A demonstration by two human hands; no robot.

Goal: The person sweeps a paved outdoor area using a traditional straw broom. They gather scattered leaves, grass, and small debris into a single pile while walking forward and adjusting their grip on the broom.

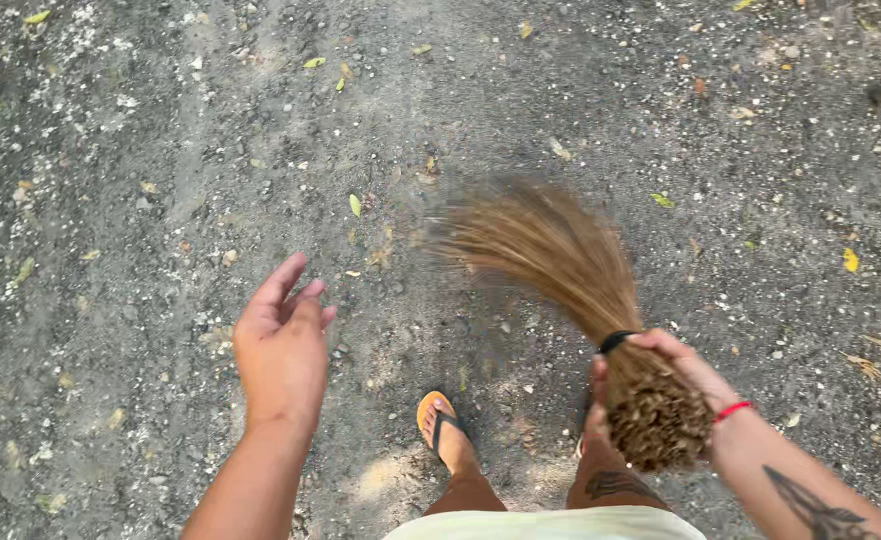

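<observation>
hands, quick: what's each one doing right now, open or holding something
Left hand: open, empty, held over the gravel ground.
Right hand: closed around the bound end of a stick broom.

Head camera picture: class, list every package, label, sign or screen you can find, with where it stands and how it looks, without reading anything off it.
None in view: no package, label, sign or screen.
Only these show: a bundled straw hand broom with tan bristles in the right hand, the open left hand empty, an orange flip-flop sandal, and grey gravel ground with scattered yellow leaves.
</observation>
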